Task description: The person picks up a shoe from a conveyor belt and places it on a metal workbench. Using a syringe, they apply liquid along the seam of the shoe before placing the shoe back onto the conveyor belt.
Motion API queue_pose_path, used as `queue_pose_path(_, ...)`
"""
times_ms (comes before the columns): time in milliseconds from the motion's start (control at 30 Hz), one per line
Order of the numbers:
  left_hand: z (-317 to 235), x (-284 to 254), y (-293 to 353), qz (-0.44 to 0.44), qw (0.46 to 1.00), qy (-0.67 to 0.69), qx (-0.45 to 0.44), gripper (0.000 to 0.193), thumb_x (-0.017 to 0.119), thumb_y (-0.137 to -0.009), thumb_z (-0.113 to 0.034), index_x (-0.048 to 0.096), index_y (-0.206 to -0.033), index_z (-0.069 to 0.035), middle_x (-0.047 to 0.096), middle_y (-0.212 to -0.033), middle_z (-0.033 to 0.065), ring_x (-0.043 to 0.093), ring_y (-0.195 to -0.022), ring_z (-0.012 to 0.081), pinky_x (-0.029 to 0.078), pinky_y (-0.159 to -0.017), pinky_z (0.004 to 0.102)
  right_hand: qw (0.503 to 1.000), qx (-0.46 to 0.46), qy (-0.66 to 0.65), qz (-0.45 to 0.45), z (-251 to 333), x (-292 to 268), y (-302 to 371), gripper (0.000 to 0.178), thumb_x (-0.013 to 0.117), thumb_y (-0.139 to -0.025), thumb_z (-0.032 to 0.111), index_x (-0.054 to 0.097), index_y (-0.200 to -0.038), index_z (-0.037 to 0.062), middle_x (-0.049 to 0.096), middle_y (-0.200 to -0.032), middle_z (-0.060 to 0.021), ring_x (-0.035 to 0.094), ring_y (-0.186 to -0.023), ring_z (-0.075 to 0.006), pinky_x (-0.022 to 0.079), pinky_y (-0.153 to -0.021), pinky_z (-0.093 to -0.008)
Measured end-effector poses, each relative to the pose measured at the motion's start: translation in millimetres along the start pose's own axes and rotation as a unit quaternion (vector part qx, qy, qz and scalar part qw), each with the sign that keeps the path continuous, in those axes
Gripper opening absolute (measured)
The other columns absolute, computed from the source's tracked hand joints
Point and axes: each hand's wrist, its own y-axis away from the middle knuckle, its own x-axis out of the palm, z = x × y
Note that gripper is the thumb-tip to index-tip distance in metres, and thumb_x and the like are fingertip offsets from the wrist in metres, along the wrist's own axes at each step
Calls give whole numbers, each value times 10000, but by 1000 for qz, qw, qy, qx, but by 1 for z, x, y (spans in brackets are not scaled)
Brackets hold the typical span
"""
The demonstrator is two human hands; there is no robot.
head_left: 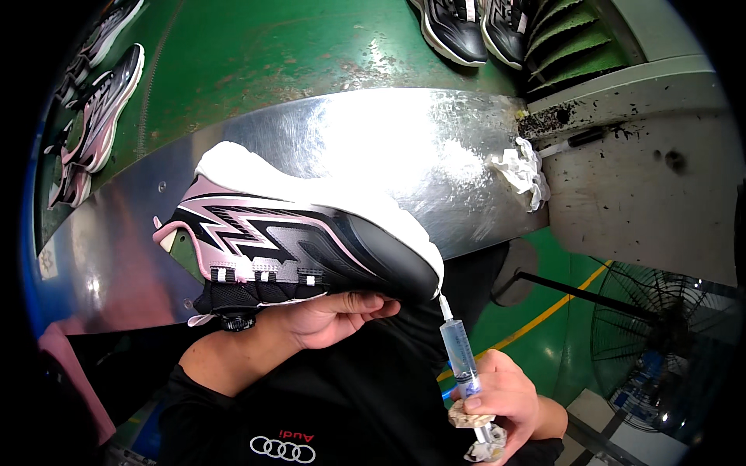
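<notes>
A pink, black and grey sports shoe (303,233) with a thick white sole lies on its side in front of me, sole facing away. My left hand (334,318) grips it from below near the toe and laces; part of the fingers is hidden behind the upper. In my right hand (505,396) is a clear syringe (460,353) with liquid inside. Its white tip touches or nearly touches the seam between toe and sole. Whitish wrapping covers the syringe's flange and plunger end, where my fingers close around it.
Beneath the shoe runs a shiny metal ledge (256,128), bordering a green conveyor belt (233,54). More pink shoes (105,116) stand at the left, black shoes (454,31) at the top. Crumpled white tissue (522,172) and a black pen (583,138) lie at right, above a fan (653,349).
</notes>
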Motion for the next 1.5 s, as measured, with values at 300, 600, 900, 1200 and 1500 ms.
queue_pose_path(300, -2, 8, -13, 36, 999, 28, 21, 233, 593, -830, -14, 612, -1057, -60, 623, -1066, 66, 577, -1022, 159, 473, -898, 285, 977, 21, 211, -2, -9, 20, 5, 597, 791, -590, 405, 607, -1029, 44, 563, -826, -42, 383, -606, -153, 320, -543, -244)
queue_pose_path(600, -6, 21, -12, 29, 999, 21, 13, 365, 598, -841, -69, 518, -1194, -27, 562, -1175, 137, 534, -1123, 235, 518, -840, 259, 937, -51, 343, -36, -31, 36, 1, 416, 744, -636, 369, 629, -953, 124, 606, -779, -8, 369, -498, -123, 289, -469, -236)
queue_pose_path(900, -6, 26, -12, 28, 999, 38, 16, 346, 599, -841, -45, 529, -1181, -54, 577, -1148, 101, 551, -1094, 227, 544, -801, 258, 923, -64, 379, -27, -36, 41, 3, 434, 755, -628, 353, 615, -973, 130, 596, -782, 7, 342, -522, -119, 280, -486, -235)
queue_pose_path(1200, -6, 28, -10, 28, 999, 28, 26, 342, 599, -846, -56, 528, -1180, -59, 575, -1148, 103, 553, -1092, 228, 543, -800, 257, 917, -52, 395, 1, -36, 42, 0, 447, 755, -623, 339, 609, -986, 122, 572, -753, 19, 348, -523, -121, 289, -483, -235)
queue_pose_path(1500, -4, 29, -14, 16, 999, 15, 40, 301, 596, -850, -72, 549, -1147, -50, 580, -1144, 111, 556, -1091, 240, 540, -810, 277, 919, -51, 391, -5, -41, 40, 2, 456, 755, -622, 341, 607, -989, 116, 544, -708, 24, 359, -518, -124, 295, -474, -236)
